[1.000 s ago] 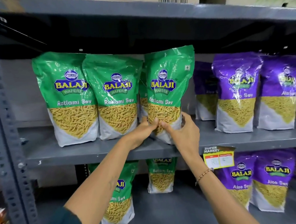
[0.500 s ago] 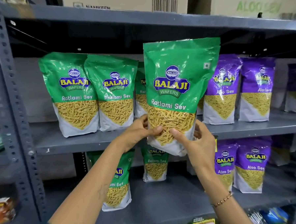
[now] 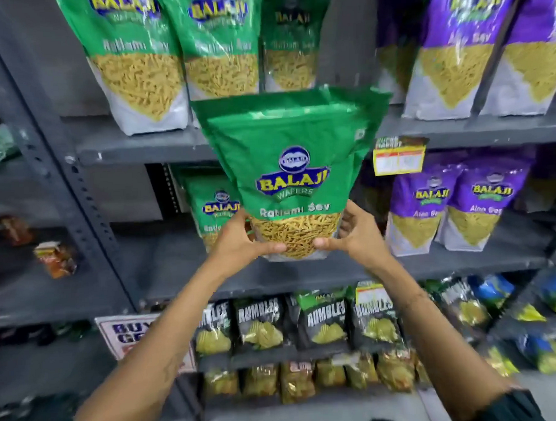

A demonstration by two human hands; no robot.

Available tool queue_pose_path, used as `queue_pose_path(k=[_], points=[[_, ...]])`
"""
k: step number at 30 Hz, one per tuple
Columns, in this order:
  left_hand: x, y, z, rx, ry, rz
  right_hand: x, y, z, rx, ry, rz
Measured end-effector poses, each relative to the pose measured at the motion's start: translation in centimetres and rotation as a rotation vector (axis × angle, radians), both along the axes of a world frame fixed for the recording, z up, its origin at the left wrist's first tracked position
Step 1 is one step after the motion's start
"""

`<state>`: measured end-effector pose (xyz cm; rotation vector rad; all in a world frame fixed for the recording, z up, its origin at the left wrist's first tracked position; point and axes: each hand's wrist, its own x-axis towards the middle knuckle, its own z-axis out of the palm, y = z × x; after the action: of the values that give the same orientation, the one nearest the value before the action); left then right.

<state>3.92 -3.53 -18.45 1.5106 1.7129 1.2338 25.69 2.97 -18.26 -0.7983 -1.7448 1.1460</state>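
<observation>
A green Balaji Ratlami Sev packet (image 3: 292,164) is held upright in the air in front of the grey shelves. My left hand (image 3: 240,244) grips its lower left corner and my right hand (image 3: 355,235) grips its lower right corner, thumbs pressed on the clear window near the bottom. Three more green Ratlami Sev packets (image 3: 140,59) stand on the upper shelf (image 3: 138,146). Another green packet (image 3: 215,210) stands on the shelf below, partly hidden behind the held one.
Purple Aloo Sev packets (image 3: 455,49) fill the right of the upper shelf, and more (image 3: 476,206) stand below. Black Rumbles bags (image 3: 321,320) line a lower shelf. A yellow price tag (image 3: 399,159) hangs on the shelf edge. A perforated upright post (image 3: 76,195) stands left.
The held packet has come off the upper shelf, down and toward me. My view has dropped, and lower shelves with Rumbles bags now show.
</observation>
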Motion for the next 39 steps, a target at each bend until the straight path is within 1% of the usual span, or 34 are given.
queue_pose_path(k=[2,5,9,13,18,21,26,30,33,35,36,38,39], points=[[0.6,0.9,-1.9,-0.042,0.049,0.035,-0.3,1.4,-2.7,-0.068,-0.035,0.0],[1.0,3.3,-4.4,-0.123,0.049,0.014,-0.6,3.7,-6.3,-0.164,-0.069,-0.035],[1.5,7.1,-7.7,-0.23,-0.012,0.013,-0.6,7.5,-10.0,-0.241,-0.122,-0.043],[1.5,11.0,-10.1,-0.284,-0.095,0.043,-1.2,11.4,-12.3,-0.278,-0.15,-0.055],[0.5,15.0,-10.2,-0.311,-0.17,0.021,-2.9,15.7,-14.0,-0.253,-0.177,-0.093],[-0.1,16.4,-10.8,-0.346,-0.182,0.022,-3.7,17.5,-15.0,-0.246,-0.226,-0.107],[-0.4,17.1,-11.6,-0.378,-0.238,0.024,-4.5,18.4,-16.8,-0.264,-0.239,-0.122],[-0.3,17.4,-11.5,-0.409,-0.258,0.007,-4.7,18.2,-16.6,-0.256,-0.266,-0.13],[-0.2,17.0,-11.6,-0.44,-0.174,0.032,-4.5,17.1,-15.5,-0.232,-0.338,-0.138],[0.0,16.4,-11.3,-0.483,-0.056,0.079,-4.2,16.0,-15.2,-0.217,-0.436,-0.194],[0.1,15.8,-11.0,-0.501,0.037,0.106,-4.1,15.5,-15.0,-0.235,-0.532,-0.238],[0.5,14.2,-9.3,-0.496,0.254,0.1,-3.8,14.2,-13.8,-0.278,-0.794,-0.282],[0.5,13.2,-8.3,-0.446,0.316,0.088,-3.6,13.6,-12.6,-0.259,-0.938,-0.219]])
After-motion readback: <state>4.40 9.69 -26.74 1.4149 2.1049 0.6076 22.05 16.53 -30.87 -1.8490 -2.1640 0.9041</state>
